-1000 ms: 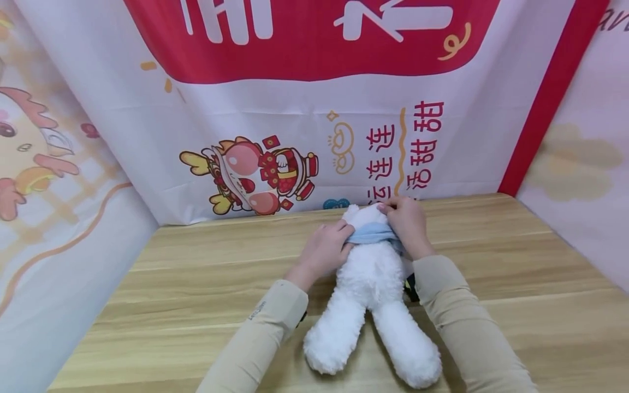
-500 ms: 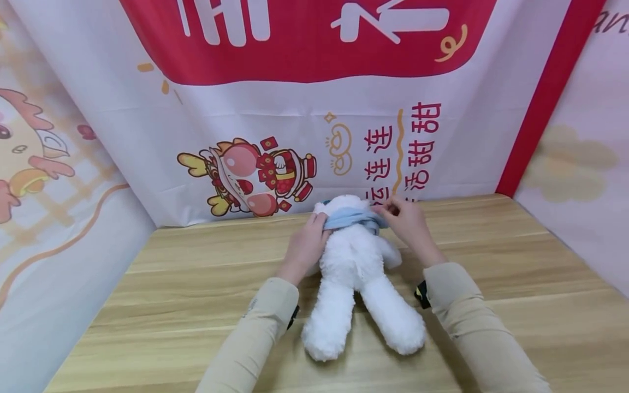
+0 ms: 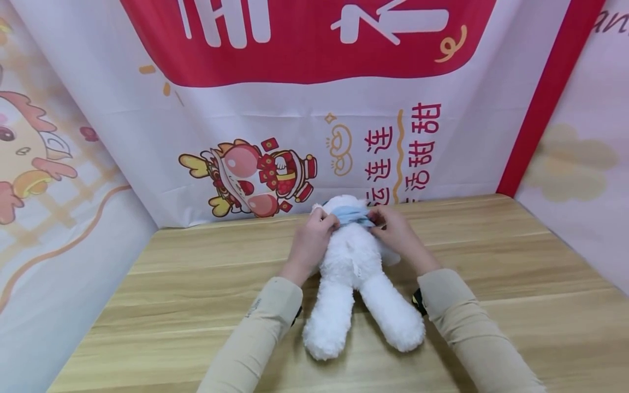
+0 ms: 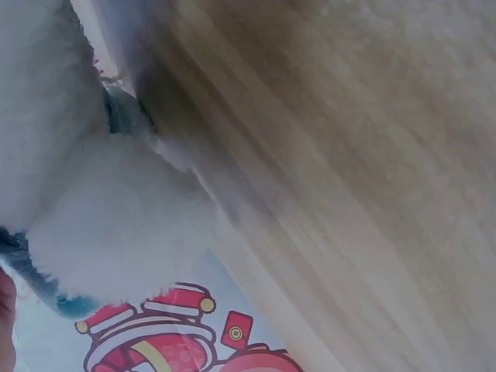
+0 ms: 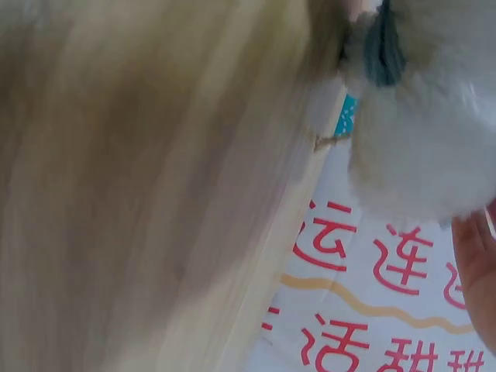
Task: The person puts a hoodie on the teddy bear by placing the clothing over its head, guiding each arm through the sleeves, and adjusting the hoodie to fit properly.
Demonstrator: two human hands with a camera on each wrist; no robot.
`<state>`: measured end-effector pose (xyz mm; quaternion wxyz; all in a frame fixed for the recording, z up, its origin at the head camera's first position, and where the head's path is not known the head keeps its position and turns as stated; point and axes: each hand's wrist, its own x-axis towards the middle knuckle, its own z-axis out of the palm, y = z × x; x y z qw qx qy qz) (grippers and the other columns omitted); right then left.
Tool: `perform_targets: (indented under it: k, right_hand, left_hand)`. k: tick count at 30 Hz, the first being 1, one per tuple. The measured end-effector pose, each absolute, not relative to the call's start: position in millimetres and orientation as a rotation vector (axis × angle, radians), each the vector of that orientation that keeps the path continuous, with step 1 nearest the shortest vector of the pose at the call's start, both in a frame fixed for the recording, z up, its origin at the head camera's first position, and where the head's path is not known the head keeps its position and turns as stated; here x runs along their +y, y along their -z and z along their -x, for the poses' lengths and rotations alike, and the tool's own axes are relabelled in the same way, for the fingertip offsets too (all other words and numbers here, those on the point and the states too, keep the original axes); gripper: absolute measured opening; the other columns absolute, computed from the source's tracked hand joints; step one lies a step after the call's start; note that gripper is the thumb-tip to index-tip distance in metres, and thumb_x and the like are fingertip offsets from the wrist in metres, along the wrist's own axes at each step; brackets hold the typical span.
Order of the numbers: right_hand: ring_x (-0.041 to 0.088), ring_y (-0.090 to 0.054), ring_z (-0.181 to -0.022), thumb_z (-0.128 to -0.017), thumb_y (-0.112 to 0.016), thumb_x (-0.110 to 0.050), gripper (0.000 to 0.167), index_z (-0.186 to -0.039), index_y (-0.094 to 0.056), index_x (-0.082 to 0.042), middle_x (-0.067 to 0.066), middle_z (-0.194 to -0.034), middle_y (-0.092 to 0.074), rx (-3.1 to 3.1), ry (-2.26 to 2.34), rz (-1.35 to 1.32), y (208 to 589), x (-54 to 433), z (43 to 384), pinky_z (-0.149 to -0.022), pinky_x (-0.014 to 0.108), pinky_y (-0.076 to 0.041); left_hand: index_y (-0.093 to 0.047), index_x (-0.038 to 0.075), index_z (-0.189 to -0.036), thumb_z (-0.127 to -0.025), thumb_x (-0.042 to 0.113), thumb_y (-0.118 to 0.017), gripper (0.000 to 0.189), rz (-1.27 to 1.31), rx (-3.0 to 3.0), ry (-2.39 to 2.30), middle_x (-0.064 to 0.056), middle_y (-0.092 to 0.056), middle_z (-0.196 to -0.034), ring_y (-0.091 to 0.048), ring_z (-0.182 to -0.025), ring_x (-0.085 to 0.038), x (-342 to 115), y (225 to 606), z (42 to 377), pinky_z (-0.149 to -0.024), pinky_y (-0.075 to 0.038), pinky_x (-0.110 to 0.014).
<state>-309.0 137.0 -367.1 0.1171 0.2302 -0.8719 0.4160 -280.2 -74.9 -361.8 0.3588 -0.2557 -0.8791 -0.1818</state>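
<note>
A fluffy white plush toy (image 3: 352, 256) lies on the table with its two legs toward me and its head at the far edge. A light blue cloth (image 3: 350, 214) runs across it at the neck. My left hand (image 3: 313, 237) pinches the left end of this cloth, thumb and fingers together. At the other end, my right hand (image 3: 397, 234) holds the cloth between thumb and fingers. White fur (image 4: 116, 225) fills the left part of the left wrist view, with a bluish cloth edge (image 4: 58, 298) below it. Fingers (image 5: 474, 260) show beside the fur in the right wrist view.
The wood-grain table (image 3: 206, 289) ends at a white and red printed cloth backdrop (image 3: 275, 103) just beyond the toy's head. Printed side panels (image 3: 580, 180) stand at left and right. A black strap (image 3: 419, 301) shows at the right sleeve's cuff.
The plush toy has shifted left and slightly away from me, both hands with it. In the last half second, the right hand has come closer in and lower, and the cloth looks more bunched.
</note>
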Motion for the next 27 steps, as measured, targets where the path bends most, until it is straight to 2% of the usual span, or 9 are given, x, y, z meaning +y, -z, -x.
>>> perform_targets:
  k: [7, 13, 19, 24, 27]
  right_hand:
    - [0.031, -0.063, -0.093, -0.090, -0.061, -0.008, 0.011, -0.098, -0.063, 0.000, 0.018, -0.098, -0.067, -2.514, -1.172, -0.511, 370, 132, 307, -0.083, 0.044, -0.053]
    - [0.028, -0.061, -0.094, -0.092, -0.060, -0.005, 0.007, -0.097, -0.060, -0.001, 0.017, -0.099, -0.066, -2.466, -1.263, -0.651, 368, 131, 304, -0.084, 0.042, -0.051]
    - [0.022, -0.053, -0.089, -0.094, -0.055, -0.003, 0.004, -0.098, -0.055, -0.001, 0.014, -0.096, -0.060, -2.509, -1.340, -0.779, 364, 127, 302, -0.079, 0.032, -0.046]
    - [0.022, -0.053, -0.084, -0.093, -0.055, -0.008, 0.013, -0.105, -0.051, -0.005, 0.013, -0.092, -0.058, -2.575, -1.277, -0.691, 361, 120, 301, -0.075, 0.032, -0.045]
    - [0.023, -0.055, -0.084, -0.093, -0.056, -0.011, 0.018, -0.110, -0.056, -0.006, 0.015, -0.094, -0.062, -2.589, -1.195, -0.652, 360, 117, 300, -0.075, 0.036, -0.046]
  left_hand:
    - [-0.070, 0.013, -0.094, -0.091, 0.019, -0.064, 0.009, 0.635, -2.350, 0.557, -0.005, -0.057, -0.092, -0.063, -0.078, -0.018, -74, 362, 279, -0.063, -0.054, -0.030]
    - [-0.067, 0.011, -0.103, -0.092, 0.026, -0.063, 0.019, 0.564, -2.450, 0.605, -0.006, -0.054, -0.097, -0.061, -0.078, -0.018, -76, 359, 279, -0.069, -0.055, -0.031]
    - [-0.065, 0.011, -0.113, -0.093, 0.029, -0.060, 0.027, 0.505, -2.521, 0.622, -0.009, -0.055, -0.103, -0.062, -0.081, -0.023, -80, 357, 280, -0.072, -0.055, -0.036]
    - [-0.064, 0.014, -0.114, -0.095, 0.035, -0.055, 0.030, 0.520, -2.578, 0.585, -0.008, -0.054, -0.104, -0.060, -0.078, -0.021, -77, 353, 279, -0.068, -0.053, -0.035]
    - [-0.064, 0.014, -0.112, -0.094, 0.039, -0.055, 0.032, 0.509, -2.620, 0.592, -0.009, -0.054, -0.105, -0.060, -0.079, -0.022, -74, 349, 278, -0.069, -0.053, -0.036]
